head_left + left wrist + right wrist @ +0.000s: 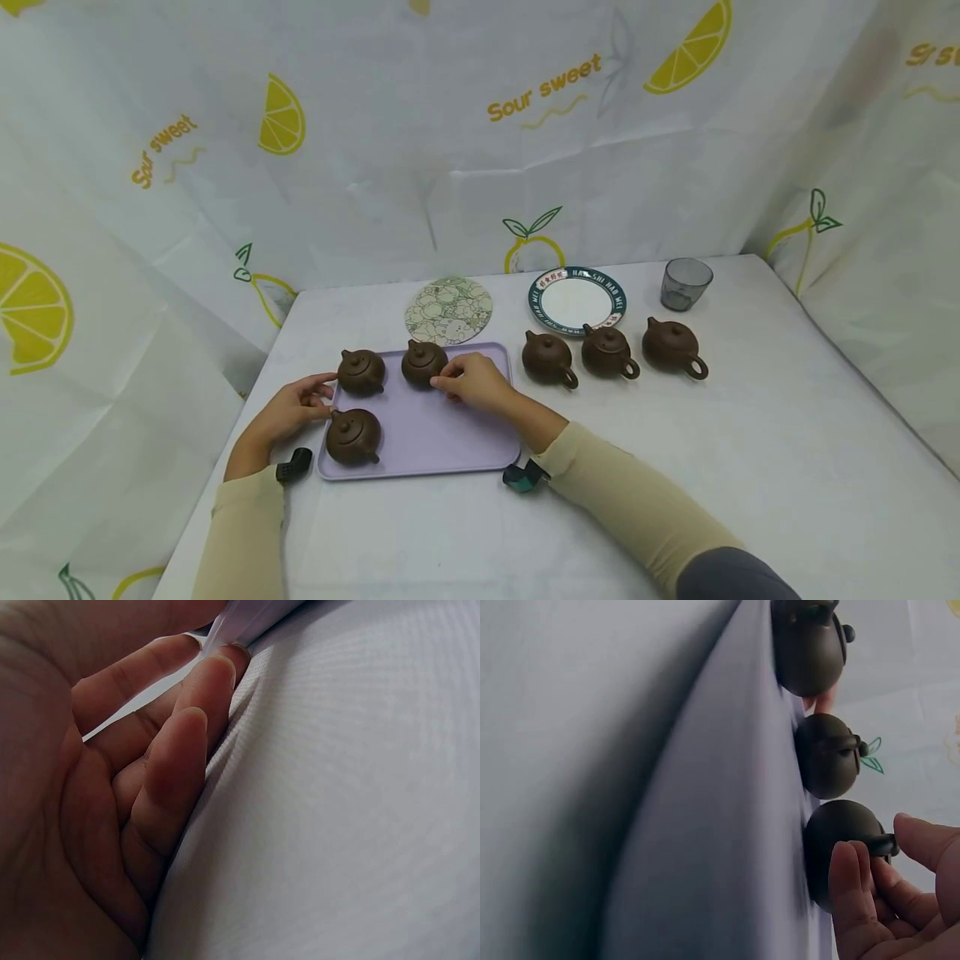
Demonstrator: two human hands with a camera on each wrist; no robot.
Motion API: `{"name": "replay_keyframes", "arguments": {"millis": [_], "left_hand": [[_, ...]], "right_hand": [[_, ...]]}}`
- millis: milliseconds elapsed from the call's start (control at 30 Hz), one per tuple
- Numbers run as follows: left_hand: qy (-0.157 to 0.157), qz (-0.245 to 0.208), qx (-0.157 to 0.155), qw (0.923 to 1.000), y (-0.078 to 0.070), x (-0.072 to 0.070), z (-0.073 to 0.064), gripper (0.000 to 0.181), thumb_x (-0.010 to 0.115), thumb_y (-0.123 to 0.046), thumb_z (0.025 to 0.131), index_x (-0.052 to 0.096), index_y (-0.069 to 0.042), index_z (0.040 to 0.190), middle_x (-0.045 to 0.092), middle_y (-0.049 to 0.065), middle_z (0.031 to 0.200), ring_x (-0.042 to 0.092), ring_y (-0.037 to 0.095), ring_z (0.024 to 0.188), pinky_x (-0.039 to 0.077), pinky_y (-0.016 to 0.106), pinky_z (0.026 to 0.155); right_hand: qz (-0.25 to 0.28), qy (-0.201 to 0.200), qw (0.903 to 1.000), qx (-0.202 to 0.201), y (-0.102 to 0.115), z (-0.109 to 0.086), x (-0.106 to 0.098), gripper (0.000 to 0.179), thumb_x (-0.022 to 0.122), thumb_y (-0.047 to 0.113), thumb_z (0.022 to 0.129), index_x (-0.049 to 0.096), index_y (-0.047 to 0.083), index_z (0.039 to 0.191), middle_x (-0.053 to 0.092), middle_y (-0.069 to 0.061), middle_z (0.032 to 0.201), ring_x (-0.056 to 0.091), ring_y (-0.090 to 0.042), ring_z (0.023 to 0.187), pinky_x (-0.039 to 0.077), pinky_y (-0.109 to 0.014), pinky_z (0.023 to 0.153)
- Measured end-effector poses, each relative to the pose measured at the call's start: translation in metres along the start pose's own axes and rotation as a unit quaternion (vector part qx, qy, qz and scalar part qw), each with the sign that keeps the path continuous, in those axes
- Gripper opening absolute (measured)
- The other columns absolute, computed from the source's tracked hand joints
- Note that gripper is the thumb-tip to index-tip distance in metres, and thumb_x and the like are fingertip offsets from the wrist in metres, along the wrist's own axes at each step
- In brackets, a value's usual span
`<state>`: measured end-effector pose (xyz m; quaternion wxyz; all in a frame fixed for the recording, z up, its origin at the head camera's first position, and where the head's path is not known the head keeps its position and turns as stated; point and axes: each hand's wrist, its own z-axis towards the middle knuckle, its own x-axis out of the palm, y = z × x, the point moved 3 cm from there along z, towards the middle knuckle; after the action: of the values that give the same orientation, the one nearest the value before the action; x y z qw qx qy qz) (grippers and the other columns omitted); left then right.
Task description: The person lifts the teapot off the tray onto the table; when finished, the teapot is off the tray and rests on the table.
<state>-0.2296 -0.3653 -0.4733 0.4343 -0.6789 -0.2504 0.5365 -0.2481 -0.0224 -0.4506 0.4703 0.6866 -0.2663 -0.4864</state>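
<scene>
On the lilac tray (pixel 442 433) stand three dark brown clay teapots: one at the back left (pixel 362 372), one at the front left (pixel 353 437) and one at the back middle (pixel 422 363). My right hand (pixel 476 383) pinches the handle of the back-middle teapot between thumb and fingers; the right wrist view shows that teapot (pixel 844 825) closely, its handle between the fingertips. At the tray's left edge, my left hand (pixel 288 412) has loosely bent fingers (pixel 180 750), with fingertips touching the rim. Its thumb tip is cut off in the left wrist view.
Right of the tray, three more brown teapots (pixel 547 358) stand in a row, handles toward the front right. Behind them lie a green-rimmed plate (pixel 617 293) and a grey glass (pixel 686 285). A round patterned mat (pixel 450 308) lies behind the tray. White printed cloth hangs behind the table.
</scene>
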Motion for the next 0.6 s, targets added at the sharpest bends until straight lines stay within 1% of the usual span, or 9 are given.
{"name": "replay_keyframes", "arguments": {"millis": [100, 200, 300, 433, 500, 600], "left_hand": [[-0.001, -0.003, 0.003, 1.0, 0.0003, -0.0001, -0.0003, 0.063, 0.071, 0.005, 0.082, 0.044, 0.01, 0.138, 0.06, 0.018, 0.105, 0.059, 0.012, 0.074, 0.047, 0.022, 0.068], [0.001, -0.003, 0.002, 1.0, -0.0002, 0.0003, 0.0, 0.063, 0.071, 0.005, 0.082, 0.044, 0.009, 0.139, 0.059, 0.018, 0.105, 0.059, 0.012, 0.075, 0.047, 0.022, 0.068], [0.001, 0.001, -0.002, 1.0, -0.0002, 0.0004, 0.0006, 0.063, 0.071, 0.006, 0.081, 0.045, 0.008, 0.139, 0.059, 0.02, 0.105, 0.059, 0.012, 0.075, 0.047, 0.022, 0.068], [0.003, 0.003, -0.003, 1.0, 0.0018, -0.0003, 0.0013, 0.064, 0.071, 0.006, 0.081, 0.045, 0.008, 0.139, 0.059, 0.02, 0.105, 0.059, 0.012, 0.075, 0.047, 0.022, 0.068], [0.003, 0.003, -0.004, 1.0, 0.0024, -0.0005, 0.0013, 0.064, 0.071, 0.005, 0.081, 0.045, 0.008, 0.139, 0.059, 0.019, 0.105, 0.059, 0.012, 0.075, 0.047, 0.022, 0.068], [-0.004, 0.003, -0.01, 0.9999, 0.0033, -0.0004, 0.0011, 0.063, 0.071, 0.006, 0.08, 0.047, 0.006, 0.138, 0.059, 0.017, 0.104, 0.059, 0.012, 0.075, 0.047, 0.022, 0.068]], "right_hand": [[0.003, -0.003, 1.0, -0.001, -0.0009, 0.0016, 0.0046, 0.02, 0.072, 0.029, 0.089, 0.069, 0.01, 0.085, 0.066, -0.001, 0.069, 0.063, -0.013, 0.06, 0.05, -0.028, 0.056], [0.019, -0.014, 0.9997, 0.0, -0.0013, 0.002, 0.0075, 0.018, 0.072, 0.026, 0.09, 0.068, 0.009, 0.085, 0.065, -0.001, 0.069, 0.063, -0.014, 0.06, 0.05, -0.028, 0.055], [0.048, -0.03, 0.9984, 0.005, -0.0022, 0.002, 0.0091, 0.015, 0.07, 0.02, 0.09, 0.068, 0.007, 0.086, 0.066, -0.003, 0.07, 0.066, -0.015, 0.062, 0.051, -0.028, 0.058], [0.093, -0.051, 0.9942, 0.019, -0.0059, 0.0025, 0.0101, 0.011, 0.069, 0.013, 0.09, 0.068, 0.002, 0.087, 0.067, -0.007, 0.072, 0.067, -0.017, 0.064, 0.053, -0.029, 0.061], [0.103, -0.057, 0.9927, 0.022, -0.0066, 0.0024, 0.0096, 0.012, 0.069, 0.012, 0.09, 0.068, 0.001, 0.087, 0.067, -0.009, 0.074, 0.067, -0.018, 0.065, 0.054, -0.029, 0.062], [0.091, -0.061, 0.9938, 0.022, -0.0072, 0.0027, 0.0091, 0.017, 0.071, 0.019, 0.089, 0.068, 0.003, 0.084, 0.068, -0.008, 0.074, 0.067, -0.017, 0.065, 0.054, -0.029, 0.061]]}}
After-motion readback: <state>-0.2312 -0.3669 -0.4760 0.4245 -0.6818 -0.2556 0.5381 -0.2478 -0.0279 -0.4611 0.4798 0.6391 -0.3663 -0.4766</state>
